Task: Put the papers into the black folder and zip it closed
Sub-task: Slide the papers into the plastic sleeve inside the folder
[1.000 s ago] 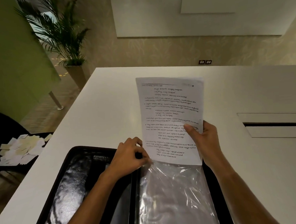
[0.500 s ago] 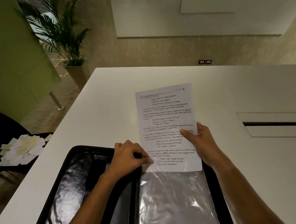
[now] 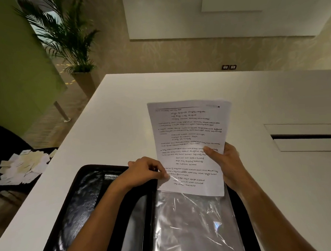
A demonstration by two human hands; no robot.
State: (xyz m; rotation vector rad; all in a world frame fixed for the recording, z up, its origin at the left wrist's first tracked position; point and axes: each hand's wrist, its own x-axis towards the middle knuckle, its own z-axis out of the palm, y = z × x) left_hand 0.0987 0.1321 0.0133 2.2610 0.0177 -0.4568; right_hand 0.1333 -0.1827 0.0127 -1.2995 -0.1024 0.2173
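Note:
The black folder (image 3: 84,196) lies open on the white table (image 3: 178,90) at its near edge. A clear plastic sleeve (image 3: 193,225) fills the folder's right half. My right hand (image 3: 226,164) grips the printed papers (image 3: 188,135) by their right side, thumb on the text, and holds them upright over the sleeve's top. The papers' bottom edge overlaps the sleeve's mouth. My left hand (image 3: 144,172) pinches the sleeve's upper left corner against the lower left of the papers.
A stack of small paper slips (image 3: 23,167) lies on a dark chair at the left, off the table. A recessed cable slot (image 3: 305,137) sits in the tabletop at the right. A potted palm (image 3: 68,40) stands beyond the table's far left corner.
The papers dropped lower toward the sleeve half a second ago, then rose again slightly with my right hand. My left hand stays pinched at the sleeve's corner.

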